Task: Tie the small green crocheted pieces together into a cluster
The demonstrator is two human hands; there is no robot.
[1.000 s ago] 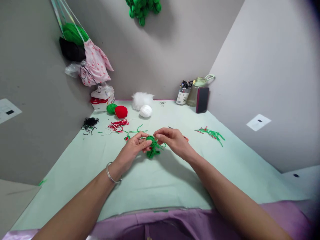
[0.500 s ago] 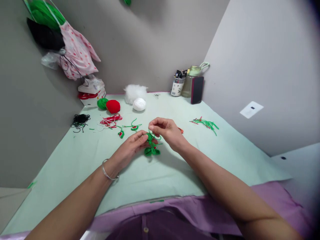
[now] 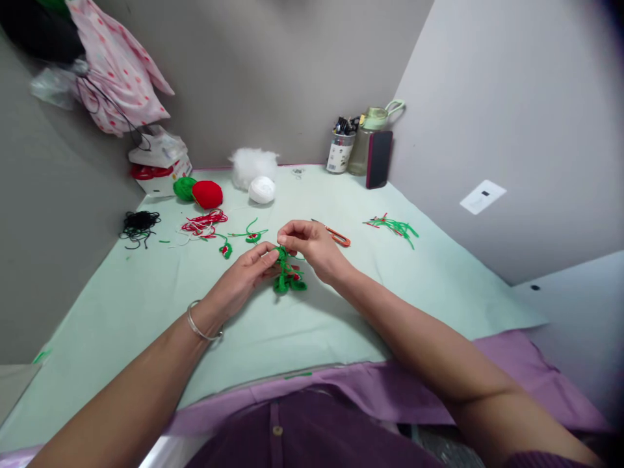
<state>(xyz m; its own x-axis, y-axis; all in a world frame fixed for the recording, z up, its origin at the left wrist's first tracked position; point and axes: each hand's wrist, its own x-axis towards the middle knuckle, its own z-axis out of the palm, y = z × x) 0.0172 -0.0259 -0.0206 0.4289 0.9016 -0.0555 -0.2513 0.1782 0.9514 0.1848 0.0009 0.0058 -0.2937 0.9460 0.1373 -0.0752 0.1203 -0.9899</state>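
Note:
Pinched between thumb and fingers of my left hand (image 3: 256, 265) is a small green crochet piece (image 3: 281, 255). Green leaf-shaped parts (image 3: 281, 285) with a bit of red hang below it over the table. My right hand (image 3: 309, 246) is closed in a pinch just above the piece, its fingertips almost touching it, on what looks like a strand of green yarn. Whether a needle is also between those fingers is too small to tell. Two small green and red crochet pieces, one nearer (image 3: 225, 250) and one farther (image 3: 253, 238), lie beyond my left hand.
An orange craft knife (image 3: 338, 238) lies just past my right hand, with green and red yarn scraps (image 3: 394, 227) farther right. Red yarn (image 3: 207, 195), white yarn (image 3: 262, 190) and black yarn (image 3: 140, 224) sit behind. A phone (image 3: 379, 159) leans by a bottle (image 3: 359, 153).
My right hand has come down closer to the crochet piece, and the strand between them is shorter. The whole view has shifted, and more of the orange knife shows.

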